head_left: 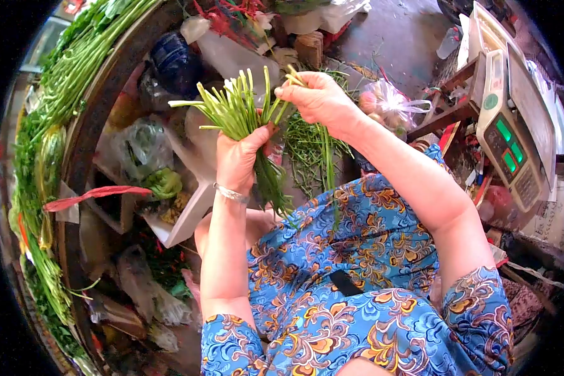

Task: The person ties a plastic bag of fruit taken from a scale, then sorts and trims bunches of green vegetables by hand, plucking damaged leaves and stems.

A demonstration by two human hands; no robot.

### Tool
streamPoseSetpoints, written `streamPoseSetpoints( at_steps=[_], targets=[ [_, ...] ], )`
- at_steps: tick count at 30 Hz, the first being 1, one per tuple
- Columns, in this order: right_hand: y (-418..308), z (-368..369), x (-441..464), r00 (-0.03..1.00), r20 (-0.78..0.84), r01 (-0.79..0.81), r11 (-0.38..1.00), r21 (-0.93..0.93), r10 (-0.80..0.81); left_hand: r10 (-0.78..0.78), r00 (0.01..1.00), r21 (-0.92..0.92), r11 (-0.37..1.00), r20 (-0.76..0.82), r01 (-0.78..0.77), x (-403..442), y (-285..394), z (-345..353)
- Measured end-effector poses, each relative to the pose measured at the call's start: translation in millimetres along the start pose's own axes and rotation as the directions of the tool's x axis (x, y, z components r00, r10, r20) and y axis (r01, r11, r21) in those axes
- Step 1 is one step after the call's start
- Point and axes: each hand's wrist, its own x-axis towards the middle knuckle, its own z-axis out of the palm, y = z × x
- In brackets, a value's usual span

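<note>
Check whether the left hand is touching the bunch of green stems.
Touching. The head view shows the left hand closed around the bunch of green stems, cut ends fanning out above the grip.

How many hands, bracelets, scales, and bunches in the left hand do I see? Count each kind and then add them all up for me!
Hands: 2, the left hand and the right hand
Bunch of green stems in the left hand: 1
Bracelet: 1
Scale: 1
Total: 5
</note>
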Motion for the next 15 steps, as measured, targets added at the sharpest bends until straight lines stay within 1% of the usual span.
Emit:
streamPoseSetpoints(
  at_steps=[1,2,5,6,7,9,10,11,12,13,14,15],
  targets=[
    [-0.8,-0.5,1.0,0.999,0.006,-0.042,0.995,0.095,0.042,-0.036,0.999,0.004,0.999,-0.017,0.037,-1.9,6.5,4.2],
    [-0.3,2.1,2.6,0.998,-0.057,0.038,0.989,0.142,-0.031,-0.073,0.997,0.008,0.997,-0.035,0.073,-3.5,10.3,5.8],
    [-9.0,-10.1,8.1,0.99,-0.132,0.081,0.983,0.166,-0.059,-0.097,0.995,-0.007,0.995,-0.026,0.097,-5.0,11.1,2.6],
    [-9.7,-21.0,11.4,0.994,-0.101,0.069,0.97,0.234,-0.046,-0.066,0.997,-0.008,0.998,-0.033,0.066,-5.4,10.0,1.4],
    [-10.5,-27.9,16.6,0.978,-0.19,0.13,0.962,0.239,-0.085,-0.066,0.997,-0.008,0.998,-0.036,0.066,-5.0,7.6,-1.5],
    [-26.9,-51.1,19.7,0.944,-0.271,0.28,0.896,0.344,-0.19,-0.043,0.994,0.034,0.998,-0.097,0.046,-4.1,1.4,-11.1],
    [-35.4,-60.1,19.3,0.895,-0.366,0.355,0.904,0.238,-0.255,-0.08,0.987,0.016,0.996,-0.137,0.083,-4.2,0.2,-16.8],
    [-40.5,-69.4,18.5,0.831,-0.451,0.419,0.9,0.123,-0.325,-0.068,0.983,0.024,0.997,-0.169,0.073,-4.8,1.0,-21.0],
    [-39.5,-83.1,16.1,0.84,-0.397,0.431,0.899,0.074,-0.37,-0.06,0.977,0.023,0.998,-0.206,0.066,-4.1,0.7,-25.7],
    [-38.9,-75.8,13.1,0.84,-0.398,0.432,0.899,0.076,-0.369,-0.051,0.969,0.022,0.998,-0.241,0.058,-2.8,0.5,-28.8],
    [-37.8,-61.0,7.8,0.834,-0.359,0.397,0.907,-0.138,-0.419,-0.056,0.966,-0.015,0.998,-0.252,0.054,-1.9,2.7,-27.7],
    [-36.4,-51.0,5.9,0.832,-0.313,0.35,0.871,-0.346,-0.459,-0.058,0.967,-0.012,0.998,-0.248,0.056,-1.7,4.8,-24.5]
  ],
)
